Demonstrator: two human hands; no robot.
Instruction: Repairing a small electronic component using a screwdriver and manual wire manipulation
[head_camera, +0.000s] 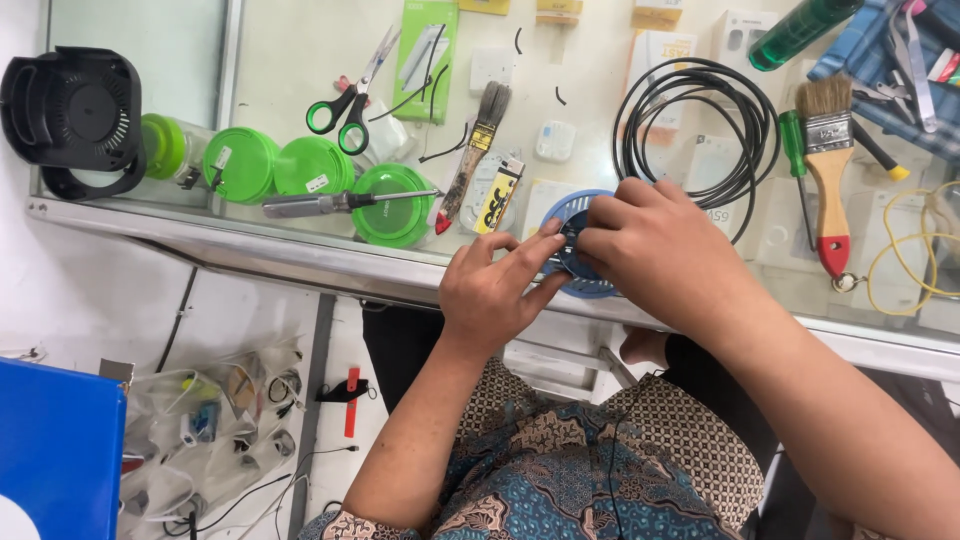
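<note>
Both hands, left hand (497, 288) and right hand (645, 243), pinch together on a blue round grille (578, 212) just beside the black cable coil (697, 130).

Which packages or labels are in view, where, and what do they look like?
Green flat package: counter's far edge, beside the scissors, rectangular, pale window.
White boxes: far right, under the glass.
Yellow-and-black pack: left of the left hand, slim.
White stickers: on round green lids.

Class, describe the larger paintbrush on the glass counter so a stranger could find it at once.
Start at the coil of black cable on the glass counter. Just right of it lies the paintbrush, bristles pointing away. Unlike the darker, slimmer brush further left, it has a pale wooden handle with a red tip.
</note>
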